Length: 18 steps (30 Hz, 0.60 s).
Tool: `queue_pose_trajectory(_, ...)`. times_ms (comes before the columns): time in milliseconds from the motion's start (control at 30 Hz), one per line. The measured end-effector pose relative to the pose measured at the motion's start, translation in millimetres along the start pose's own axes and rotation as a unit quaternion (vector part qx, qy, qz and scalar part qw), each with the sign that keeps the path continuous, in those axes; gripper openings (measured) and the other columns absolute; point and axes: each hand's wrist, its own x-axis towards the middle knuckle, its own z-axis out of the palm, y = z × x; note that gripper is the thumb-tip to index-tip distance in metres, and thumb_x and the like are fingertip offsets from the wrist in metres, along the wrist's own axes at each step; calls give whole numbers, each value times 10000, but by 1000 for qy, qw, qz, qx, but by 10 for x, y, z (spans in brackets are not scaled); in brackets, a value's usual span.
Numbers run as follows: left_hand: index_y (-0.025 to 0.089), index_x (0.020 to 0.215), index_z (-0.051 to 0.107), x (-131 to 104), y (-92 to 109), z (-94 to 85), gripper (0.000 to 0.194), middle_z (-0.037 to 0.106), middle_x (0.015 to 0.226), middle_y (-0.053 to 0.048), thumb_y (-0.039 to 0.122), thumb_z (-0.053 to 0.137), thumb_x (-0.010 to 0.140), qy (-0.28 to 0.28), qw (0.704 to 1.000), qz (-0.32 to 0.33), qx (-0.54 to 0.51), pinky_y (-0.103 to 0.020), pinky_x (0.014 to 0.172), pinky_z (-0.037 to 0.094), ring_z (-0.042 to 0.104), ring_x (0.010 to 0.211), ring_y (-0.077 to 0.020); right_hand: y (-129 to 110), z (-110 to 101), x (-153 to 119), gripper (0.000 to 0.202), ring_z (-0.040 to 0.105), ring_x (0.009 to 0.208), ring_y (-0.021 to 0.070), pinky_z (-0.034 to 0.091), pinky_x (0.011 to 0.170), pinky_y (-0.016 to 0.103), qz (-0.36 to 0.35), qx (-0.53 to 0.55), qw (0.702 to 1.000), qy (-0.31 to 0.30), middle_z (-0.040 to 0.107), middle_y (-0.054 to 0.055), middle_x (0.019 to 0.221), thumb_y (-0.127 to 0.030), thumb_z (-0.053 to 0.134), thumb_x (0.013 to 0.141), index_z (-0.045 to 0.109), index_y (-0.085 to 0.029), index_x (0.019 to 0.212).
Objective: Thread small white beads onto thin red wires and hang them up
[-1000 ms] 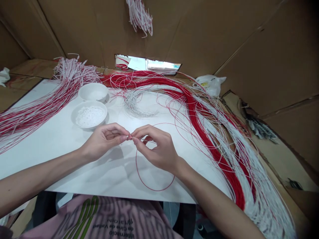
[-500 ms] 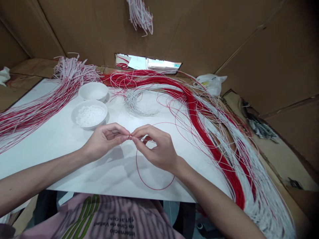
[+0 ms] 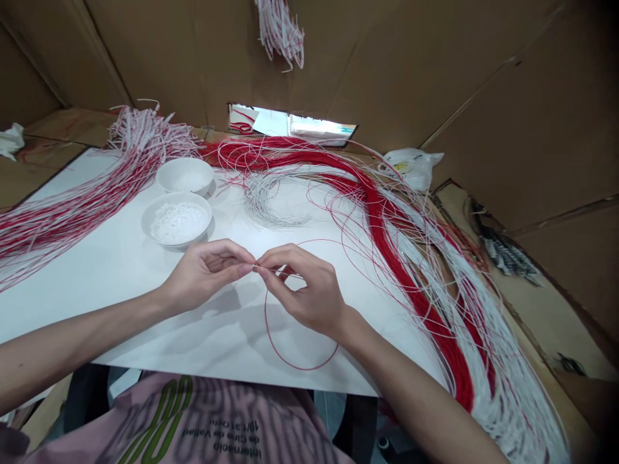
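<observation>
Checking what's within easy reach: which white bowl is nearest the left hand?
The front bowl, holding small white pieces, just beyond the left hand; the rear bowl stands behind it, farther away.

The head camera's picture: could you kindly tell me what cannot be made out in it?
Head view, the small piece pinched by the bare left hand and bare right hand: mostly covered by them, too small.
Head view, part of the thin red strand's loop: behind the right hand.
Head view, hanging white and red bundle's top: cut off by the upper edge.
Head view, rear white round bowl's lower front: behind the front white bowl.
</observation>
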Motion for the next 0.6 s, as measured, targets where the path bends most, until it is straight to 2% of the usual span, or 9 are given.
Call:
queue_pose_trajectory(233, 154, 862, 690, -14, -11, -4, 100, 718, 842, -47, 242, 704, 818, 1, 999, 23, 29, -254, 730, 550, 674, 790, -143, 21, 9, -10, 104, 643, 771, 133, 541, 553, 234, -6, -3, 1000, -7, 691, 50, 873, -126, 553, 904, 632, -193, 894)
queue_pose_trajectory(433, 172, 885, 692, -2, -26, -23, 106, 708, 851, -45, 270, 670, 855, 13, 985, 89, 144, -269, 730, 521, 648, 791, -152, 117, 35, -32, 85, 657, 787, 141, 560, 592, 250, -8, -36, 999, 14, 689, 56, 880, -181, 600, 911, 676, -198, 878)
queue_pose_trajectory(600, 177, 912, 703, -6, -59, -41, 96, 709, 860, -33, 223, 621, 895, 5, 969, 122, 215, -248, 704, 492, 645, 777, -131, 174, 83, -63, 90, 679, 797, 145, 564, 601, 254, -13, -59, 998, 14, 723, 46, 888, -166, 611, 907, 675, -210, 954)
